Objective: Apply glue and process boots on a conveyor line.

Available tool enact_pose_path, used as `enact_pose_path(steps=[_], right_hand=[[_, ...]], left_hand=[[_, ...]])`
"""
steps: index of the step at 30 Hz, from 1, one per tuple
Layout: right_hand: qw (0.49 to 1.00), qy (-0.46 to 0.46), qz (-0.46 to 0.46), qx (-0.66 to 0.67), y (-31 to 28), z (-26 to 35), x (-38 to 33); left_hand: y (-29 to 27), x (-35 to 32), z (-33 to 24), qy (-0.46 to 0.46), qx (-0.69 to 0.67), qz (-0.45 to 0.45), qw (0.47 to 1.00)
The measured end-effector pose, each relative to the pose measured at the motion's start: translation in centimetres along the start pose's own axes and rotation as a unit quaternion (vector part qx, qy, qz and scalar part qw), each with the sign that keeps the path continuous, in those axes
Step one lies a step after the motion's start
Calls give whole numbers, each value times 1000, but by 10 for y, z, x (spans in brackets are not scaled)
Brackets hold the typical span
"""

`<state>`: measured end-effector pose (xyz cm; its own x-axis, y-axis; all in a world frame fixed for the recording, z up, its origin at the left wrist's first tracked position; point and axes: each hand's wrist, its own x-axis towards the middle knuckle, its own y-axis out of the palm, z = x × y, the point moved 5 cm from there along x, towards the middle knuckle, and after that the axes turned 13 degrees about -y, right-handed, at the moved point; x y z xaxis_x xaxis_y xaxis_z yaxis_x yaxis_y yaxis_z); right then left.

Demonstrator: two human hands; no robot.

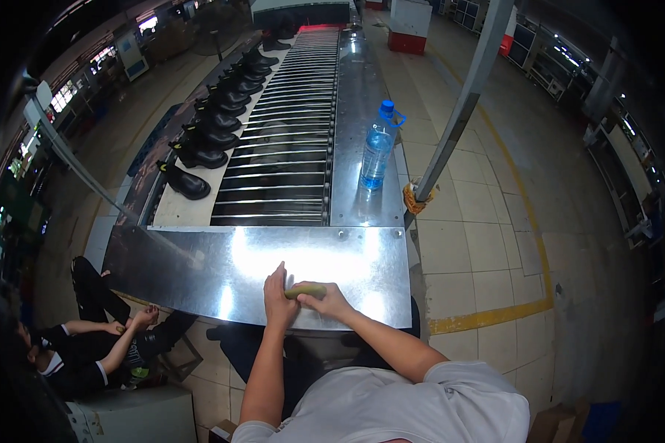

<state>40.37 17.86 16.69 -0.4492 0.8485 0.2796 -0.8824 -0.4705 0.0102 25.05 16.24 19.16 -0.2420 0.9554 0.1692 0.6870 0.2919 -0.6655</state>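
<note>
A green, long, rounded object is held over the near end of the metal table; its exact kind cannot be made out. My right hand is closed round its right part, with the fingers bent over it. The object's left tip meets the palm side of my left hand. That hand stands on edge with its fingers stretched forward, close to the shiny metal top. Whether its thumb also presses the object is hard to see.
Beyond the metal top runs a roller conveyor, with several black ankle boots lined up along its left side. A water bottle stands on the right ledge, near a metal post. Another person sits at the lower left.
</note>
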Motion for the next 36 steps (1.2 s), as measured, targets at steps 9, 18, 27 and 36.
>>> enact_pose_path(steps=[9,18,27,36], right_hand=[[907,-293,41,-301,15,35,2],[953,-105,-176,-224,-37,9,-16],[840,-192,-178,-476,-118,42,-31],[816,-103,-263,-505,-123,14,8]], left_hand=[[10,4,6,93,114,25,989],[10,1,8,63,55,-20,996],[8,4,10,56,27,-22,998],[4,7,7,69,35,-48,996]])
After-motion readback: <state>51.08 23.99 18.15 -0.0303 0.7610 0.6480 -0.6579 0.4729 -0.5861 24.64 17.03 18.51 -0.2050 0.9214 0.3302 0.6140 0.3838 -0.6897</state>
